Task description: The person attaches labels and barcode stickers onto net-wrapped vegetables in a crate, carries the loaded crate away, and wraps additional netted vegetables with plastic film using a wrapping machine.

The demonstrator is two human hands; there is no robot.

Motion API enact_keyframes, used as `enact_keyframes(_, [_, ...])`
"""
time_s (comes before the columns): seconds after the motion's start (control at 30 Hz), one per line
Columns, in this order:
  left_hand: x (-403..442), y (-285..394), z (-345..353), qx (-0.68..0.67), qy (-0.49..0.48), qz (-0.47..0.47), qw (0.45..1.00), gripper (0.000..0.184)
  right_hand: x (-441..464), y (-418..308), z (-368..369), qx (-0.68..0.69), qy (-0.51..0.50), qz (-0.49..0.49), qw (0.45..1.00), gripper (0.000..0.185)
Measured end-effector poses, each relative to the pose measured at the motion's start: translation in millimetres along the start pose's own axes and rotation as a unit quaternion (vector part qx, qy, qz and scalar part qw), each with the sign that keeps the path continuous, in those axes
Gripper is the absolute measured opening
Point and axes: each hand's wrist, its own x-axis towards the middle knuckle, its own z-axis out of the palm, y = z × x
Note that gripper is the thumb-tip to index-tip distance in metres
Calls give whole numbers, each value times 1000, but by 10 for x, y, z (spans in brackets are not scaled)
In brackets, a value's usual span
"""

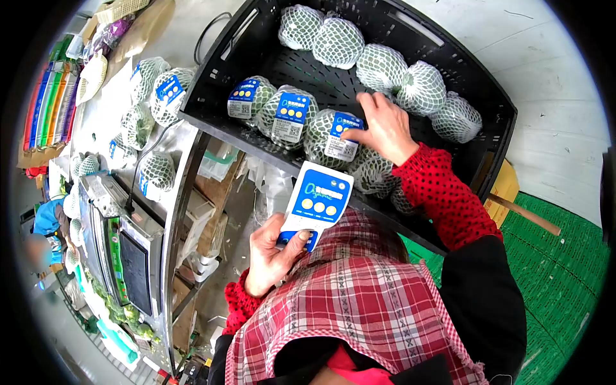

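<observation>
Right hand (388, 128) half open over the black crate (292, 69), I see, its thumb on the label of a netted bundle (317, 141) in the near row and its fingers raised and spread, not closed round it. I have the left hand (273, 256) pinched shut on a blue and white label strip (317, 196), held up just outside the crate's near wall.

Over on the left runs a metal desk (183, 38) with more netted bundles (173, 96), several labelled blue, a black cable (149, 151) and a machine with a dark panel (136, 273). Coloured stacked trays (51, 106) stand at the far left; nearer, a person in blue (48, 218) is at the edge of my view. On the right I get green slatted flooring (564, 269), a yellow box (504, 186) and a wooden stick (526, 213).

Inside the crate, five unlabelled bundles (338, 43) line the far side; the near row runs under the right forearm, its three left ones labelled.
</observation>
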Motion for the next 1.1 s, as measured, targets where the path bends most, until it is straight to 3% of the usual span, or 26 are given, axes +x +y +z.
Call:
enact_keyframes(0.03, [62,18,20,12,11,43,999,17,28,31,-5,27,-27,-19,999,67])
enact_keyframes(0.1, [86,6,-13,30,1,17,999,19,41,30,233,120,-90,-72,986,63])
enact_keyframes(0.17, [161,39,13,43,13,62,997,21,148,119,294,143,-99,-81,981,64])
enact_keyframes(0.2, [156,47,4,49,12,39,998,22,200,77,117,200,-173,-24,964,65])
enact_keyframes(0.23, [163,59,-10,55,10,17,998,23,246,29,-94,255,-243,34,935,65])
enact_keyframes(0.3, [214,115,-7,86,-20,38,995,23,-3,-195,-409,575,-208,7,791,42])
enact_keyframes(0.37, [244,86,63,93,-15,96,991,24,-228,-439,-629,488,-212,-95,842,31])
enact_keyframes(0.43, [331,309,95,181,-15,195,964,28,-497,-563,-708,520,-214,-39,826,27])
enact_keyframes(0.5, [408,308,101,112,-101,253,956,27,-728,-631,-654,517,-155,-70,839,25])
enact_keyframes(0.53, [376,315,163,72,-132,196,969,25,-824,-634,-649,485,-121,-93,861,23])
enact_keyframes(0.57, [306,302,146,99,-173,76,977,21,-892,-624,-626,452,-85,-117,880,22])
enact_keyframes(0.6, [265,305,229,57,-163,35,984,18,-912,-557,-605,420,-35,-160,893,19])
enact_keyframes(0.63, [230,298,308,16,-152,-6,988,15,-850,-461,-805,418,-71,-121,897,16])
enact_keyframes(0.7, [110,109,266,-18,-168,-33,985,12,-599,-48,-1056,443,14,23,896,9])
enact_keyframes(0.73, [79,81,218,-10,-171,-66,983,11,-461,198,-1142,519,-35,144,841,14])
enact_keyframes(0.77, [63,63,199,-2,-173,-96,980,10,-376,511,-1058,467,-93,160,865,22])
enact_keyframes(0.83, [107,78,260,-20,-155,-87,984,9,-438,726,-574,432,-191,197,859,28])
enact_keyframes(0.9, [193,141,302,-14,-123,-17,992,9,-517,743,-125,303,-195,90,929,41])
enact_keyframes(0.93, [210,114,249,-3,-139,-15,990,11,-505,734,-134,232,-220,130,939,54])
enact_keyframes(0.97, [240,130,239,-2,-141,-19,990,11,-530,727,-185,103,-167,119,973,63])
enact_keyframes(1.03, [296,185,249,14,-124,54,991,15,-518,700,-291,17,-73,96,993,67])
enact_keyframes(1.1, [346,156,247,19,-134,64,989,21,-544,682,-204,269,-205,93,936,65])
